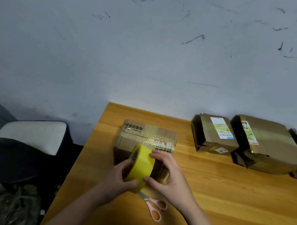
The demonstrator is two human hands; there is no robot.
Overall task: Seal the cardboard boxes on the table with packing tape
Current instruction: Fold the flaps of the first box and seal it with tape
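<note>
**Both hands on the tape roll, hunting for the free end**

Your left hand [116,176] holds the yellow roll of packing tape [141,168] from the left side, thumb curled onto its lower rim; your right hand [167,175] pinches across the roll's outer face, one fingertip at the top edge and the thumb at the bottom; so both hands are clamped on the roll, which is held on edge in the air just in front of the brown cardboard box with old clear tape and red markings [146,140].

By my reading you are at the start of a seal: finding and peeling the tape's loose end; no strip looks drawn out, though the frame is too soft to be sure. The next move calls for a nail under the end, a steady pull while the left hand keeps the roll from turning, then laying the strip along the box's top seam; the pink-handled scissors [154,206] lie on the orange wooden table [227,198] just below your hands, ready for the cut.

The near box sits close to the table's left edge, flaps down, its top creased and patched with worn tape; three more brown cardboard boxes with white labels [264,144] stand in a row at the far right, well apart from it, near the wall.
</note>
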